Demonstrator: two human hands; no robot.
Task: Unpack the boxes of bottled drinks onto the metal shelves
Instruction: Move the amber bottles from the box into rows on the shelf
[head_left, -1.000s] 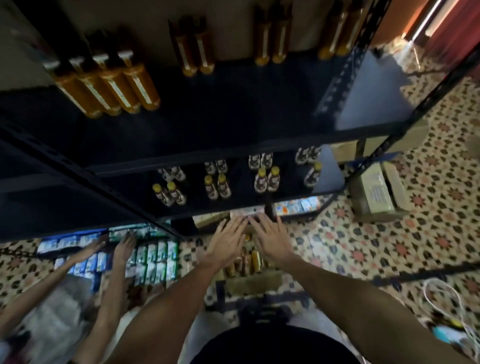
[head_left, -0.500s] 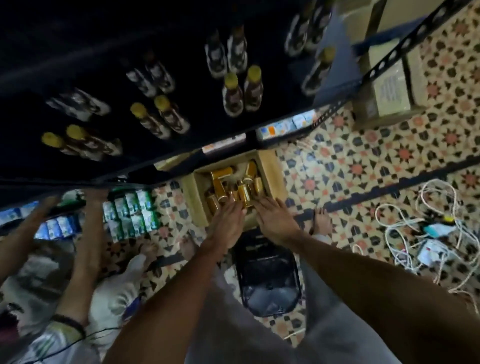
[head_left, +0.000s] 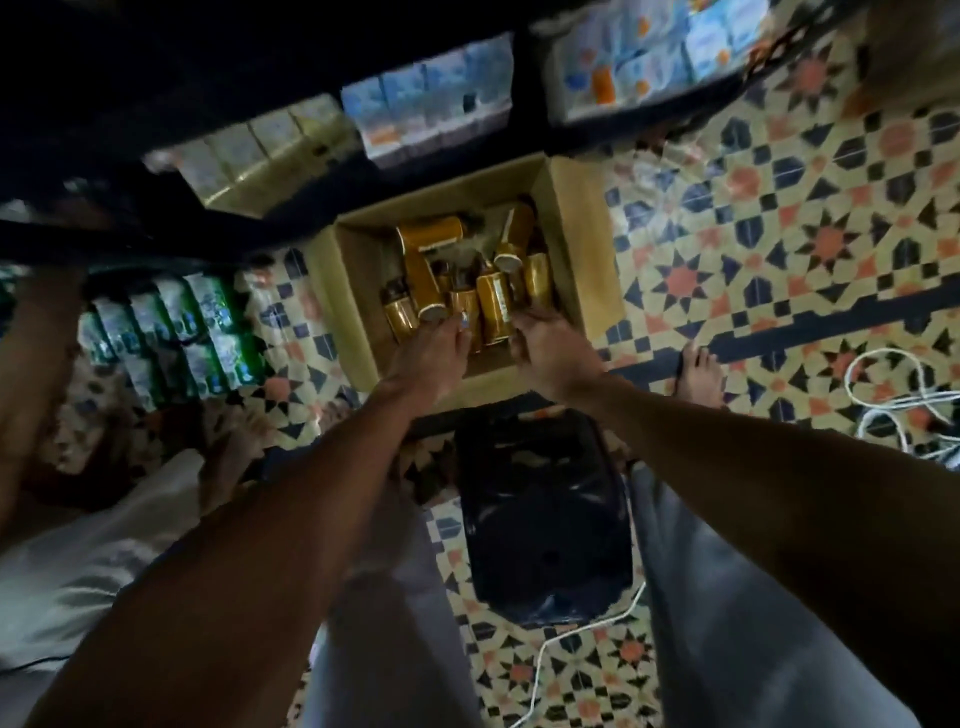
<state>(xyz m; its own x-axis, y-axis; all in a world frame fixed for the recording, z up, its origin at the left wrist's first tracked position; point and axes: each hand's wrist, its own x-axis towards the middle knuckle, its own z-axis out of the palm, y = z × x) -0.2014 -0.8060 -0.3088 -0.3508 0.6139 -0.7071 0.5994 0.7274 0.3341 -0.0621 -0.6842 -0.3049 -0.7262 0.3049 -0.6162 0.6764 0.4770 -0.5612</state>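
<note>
box (head_left: 569, 218): plain tan-brown | bottles (head_left: 431, 244): amber-gold, pale ends | floor (head_left: 779, 208): cream tiles, star-and-diamond pattern in orange, navy, black | packs (head_left: 171, 322): green, white-blue print | cartons (head_left: 426, 104): pale blue and white, orange marks | shelf (head_left: 156, 78): black | cord (head_left: 883, 395): white | trousers (head_left: 753, 623): light grey

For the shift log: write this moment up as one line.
box: open on floor, bottles jumbled inside | left hand: at bottles, grip unclear | right hand: at bottles, grip unclear
</note>
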